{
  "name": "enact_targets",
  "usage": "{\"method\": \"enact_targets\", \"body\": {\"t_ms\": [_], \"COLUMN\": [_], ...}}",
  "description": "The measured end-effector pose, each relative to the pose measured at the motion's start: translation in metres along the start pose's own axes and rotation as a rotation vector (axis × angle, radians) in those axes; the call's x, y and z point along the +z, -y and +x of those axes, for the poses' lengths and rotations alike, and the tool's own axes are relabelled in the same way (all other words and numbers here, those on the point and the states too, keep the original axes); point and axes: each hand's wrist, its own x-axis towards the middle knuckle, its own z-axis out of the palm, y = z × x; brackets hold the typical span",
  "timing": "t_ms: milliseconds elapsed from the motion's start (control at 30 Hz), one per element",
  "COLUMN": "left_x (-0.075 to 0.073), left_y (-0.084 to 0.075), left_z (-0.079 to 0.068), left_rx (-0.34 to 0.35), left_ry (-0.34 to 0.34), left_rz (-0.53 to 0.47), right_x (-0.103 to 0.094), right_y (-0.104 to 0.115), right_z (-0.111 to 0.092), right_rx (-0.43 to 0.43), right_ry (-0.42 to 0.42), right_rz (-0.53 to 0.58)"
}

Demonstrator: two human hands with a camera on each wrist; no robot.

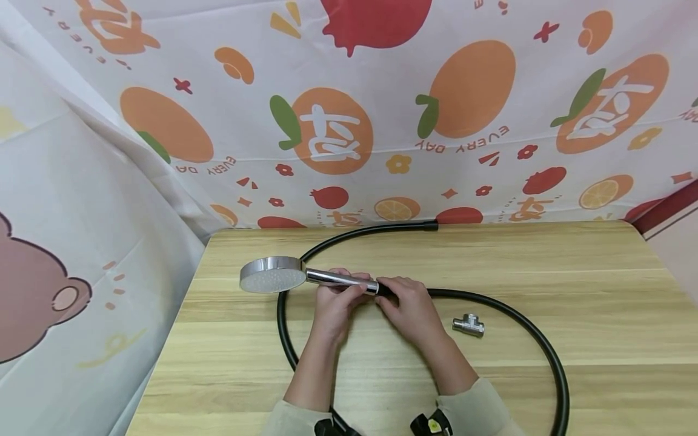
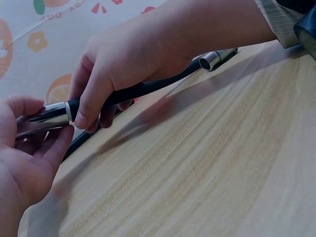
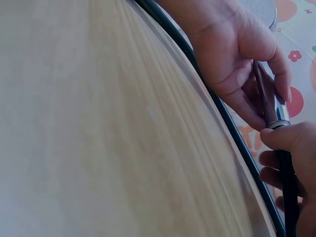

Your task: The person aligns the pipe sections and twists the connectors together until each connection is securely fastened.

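A chrome shower head (image 1: 274,274) with a round, pale spray face points left over the table. My left hand (image 1: 339,306) grips its slim chrome handle (image 1: 327,277) near the lower end. My right hand (image 1: 411,306) pinches the black end of a shower hose (image 1: 493,301) right at the foot of that handle. In the left wrist view, the hose end (image 2: 74,106) meets the handle's pale rim, with thumb and fingers around it. The right wrist view shows the same joint, the handle's ring (image 3: 279,124) against my right thumb. Fingers partly hide the joint.
A small chrome tee fitting (image 1: 469,325) lies on the wooden table (image 1: 616,303), right of my right hand. The hose loops around both arms, its other black end (image 1: 429,225) at the back edge. A fruit-print cloth (image 1: 403,91) hangs behind.
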Motion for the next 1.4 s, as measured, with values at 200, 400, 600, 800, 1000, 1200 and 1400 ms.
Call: {"method": "enact_targets", "body": {"t_ms": [200,400,600,800,1000,1200,1400], "left_x": [-0.0017,-0.0034,-0.0035,-0.0028,-0.0010,-0.0008,-0.0008], "left_y": [0.0036,0.0058,0.0054,0.0039,0.0003,-0.0011,0.0002], "left_z": [0.0019,0.0044,0.0050,0.0045,0.0025,0.0014,0.0024], "left_rx": [-0.027,-0.036,-0.038,-0.043,-0.025,-0.018,-0.032], "left_ry": [-0.032,-0.062,-0.072,-0.073,-0.047,-0.027,-0.042], "left_rz": [-0.028,-0.030,-0.017,0.019,0.046,0.039,0.029], "right_x": [-0.0010,-0.0042,-0.0042,-0.0028,-0.0044,-0.0040,-0.0034], "right_y": [0.0036,0.0067,0.0052,0.0036,0.0039,0.0030,0.0022], "right_z": [0.0003,0.0019,0.0020,0.0018,0.0014,0.0007,0.0012], "right_rx": [-0.040,-0.066,-0.029,0.004,0.059,0.100,0.044], "right_ry": [-0.130,-0.168,-0.121,-0.079,-0.010,0.056,-0.012], "right_rz": [0.000,0.020,0.020,0.032,0.060,0.053,0.048]}}
